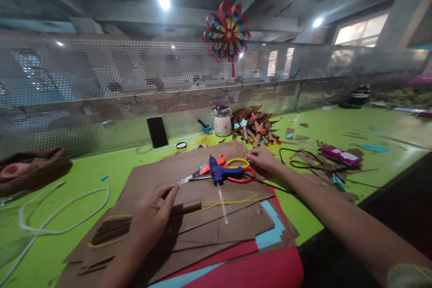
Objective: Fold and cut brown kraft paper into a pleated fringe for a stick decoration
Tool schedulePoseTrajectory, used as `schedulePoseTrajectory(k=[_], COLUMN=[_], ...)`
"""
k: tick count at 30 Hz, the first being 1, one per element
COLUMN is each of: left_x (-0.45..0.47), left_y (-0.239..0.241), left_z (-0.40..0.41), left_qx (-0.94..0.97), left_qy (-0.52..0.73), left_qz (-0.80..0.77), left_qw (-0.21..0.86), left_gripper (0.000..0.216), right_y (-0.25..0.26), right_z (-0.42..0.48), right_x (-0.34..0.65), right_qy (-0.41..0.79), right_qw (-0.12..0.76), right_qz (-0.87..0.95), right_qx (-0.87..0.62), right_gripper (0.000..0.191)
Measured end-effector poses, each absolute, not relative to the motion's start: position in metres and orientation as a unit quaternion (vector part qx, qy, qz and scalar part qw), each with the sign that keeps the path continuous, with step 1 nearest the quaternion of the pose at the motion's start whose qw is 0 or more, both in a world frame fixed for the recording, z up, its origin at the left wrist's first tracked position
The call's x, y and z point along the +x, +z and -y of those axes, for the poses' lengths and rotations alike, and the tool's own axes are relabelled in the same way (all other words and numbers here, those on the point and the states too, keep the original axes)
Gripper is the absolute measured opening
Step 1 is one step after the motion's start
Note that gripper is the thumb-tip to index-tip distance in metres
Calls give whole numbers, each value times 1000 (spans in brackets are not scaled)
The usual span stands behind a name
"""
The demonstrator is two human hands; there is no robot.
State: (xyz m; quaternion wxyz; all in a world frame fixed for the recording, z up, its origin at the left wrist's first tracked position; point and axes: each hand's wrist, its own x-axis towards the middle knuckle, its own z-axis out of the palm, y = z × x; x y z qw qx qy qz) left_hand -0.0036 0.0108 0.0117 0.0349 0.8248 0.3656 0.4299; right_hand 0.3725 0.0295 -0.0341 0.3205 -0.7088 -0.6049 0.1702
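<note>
My left hand (153,209) is closed, thumb and fingertips together, just above a rolled brown paper tube (187,207); what the fingertips hold, if anything, I cannot make out. Yellow strings (232,201) trail from the tube's right end. A pleated brown paper piece (113,229) lies left of my wrist. My right hand (262,160) pinches a thin yellow string (240,145) beside the scissors' handles. The scissors (242,179) have yellow and orange handles and lie under a blue glue gun (221,172). A clear glue stick (222,204) sticks out of the gun toward me.
Brown paper sheets (148,180) cover the green table (84,168), with red paper (256,267) and light blue paper (270,225) beneath. Behind stand a jar (222,122), a pile of brown paper pieces (258,126) and a black phone-like slab (157,132). A white cord (43,229) curls left; a purple device (342,155) lies right.
</note>
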Motion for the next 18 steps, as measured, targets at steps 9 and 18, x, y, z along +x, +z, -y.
schedulePoseTrajectory(k=[9, 18], left_x=[-3, -1], left_y=[12, 14], left_z=[-7, -1], left_qx=[824, 820], left_qy=[415, 414], left_qz=[-382, -387], left_qw=[58, 80], left_gripper=[26, 21], right_y=[-34, -30], right_z=[-24, -19], right_x=[373, 372], right_qy=[151, 151], right_qw=[354, 326], right_qz=[633, 650], right_qx=[-671, -670], right_gripper=[30, 32])
